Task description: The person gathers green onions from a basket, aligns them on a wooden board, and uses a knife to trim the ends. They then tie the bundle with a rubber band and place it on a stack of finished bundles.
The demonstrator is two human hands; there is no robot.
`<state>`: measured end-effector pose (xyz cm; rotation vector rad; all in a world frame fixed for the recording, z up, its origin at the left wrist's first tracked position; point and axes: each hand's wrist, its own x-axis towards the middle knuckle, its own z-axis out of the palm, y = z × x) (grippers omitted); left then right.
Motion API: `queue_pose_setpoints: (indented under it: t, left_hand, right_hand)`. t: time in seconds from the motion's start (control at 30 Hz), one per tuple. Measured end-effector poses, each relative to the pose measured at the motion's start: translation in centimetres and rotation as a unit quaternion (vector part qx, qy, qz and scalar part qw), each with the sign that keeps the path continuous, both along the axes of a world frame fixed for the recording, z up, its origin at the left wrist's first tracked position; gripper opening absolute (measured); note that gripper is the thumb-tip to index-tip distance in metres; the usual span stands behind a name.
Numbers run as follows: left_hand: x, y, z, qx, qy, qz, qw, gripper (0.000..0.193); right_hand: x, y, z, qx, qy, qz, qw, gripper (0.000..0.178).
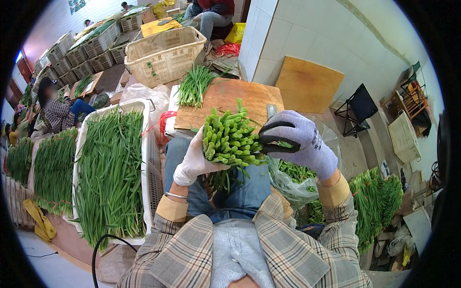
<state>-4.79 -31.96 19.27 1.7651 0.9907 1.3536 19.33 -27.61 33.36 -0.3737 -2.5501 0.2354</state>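
My left hand [194, 161], in a thin white glove, is wrapped round the left side of a thick bunch of green stalks [230, 139]. The pale cut ends face up, and darker leaves hang below, over my lap. My right hand [300, 141] wears a lavender work glove with black fingers. Its fingertips are curled together in a pinch at the bunch's right edge; whether they hold a single stalk I cannot make out. Just beyond the bunch lies a wooden board [240, 93], with loose green chives [196, 86] on its left and a flat grey metal piece [272, 110] on its right.
A white crate [146, 168] packed with long green leaves stands at my left. Red string [165, 126] lies beside the board. A clear plastic bag [295, 185] of greens is under my right arm, near tied bundles [377, 204]. Farther off are a large crate [165, 62], a folding chair [357, 108] and other people.
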Motion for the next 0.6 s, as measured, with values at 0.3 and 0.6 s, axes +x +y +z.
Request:
queue_pose_setpoints:
  t: [0.3,0.6]
  left_hand:
    - [0.8,-0.6,0.9,-0.074,-0.047,-0.038,0.995,0.090]
    - [1.8,0.5,0.1,-0.146,-0.067,-0.117,0.980,0.075]
  right_hand:
    - [1.1,0.1,-1.3,-0.100,0.027,-0.019,0.994,0.035]
    - [1.0,0.2,-3.6,-0.059,0.104,-0.083,0.989,0.027]
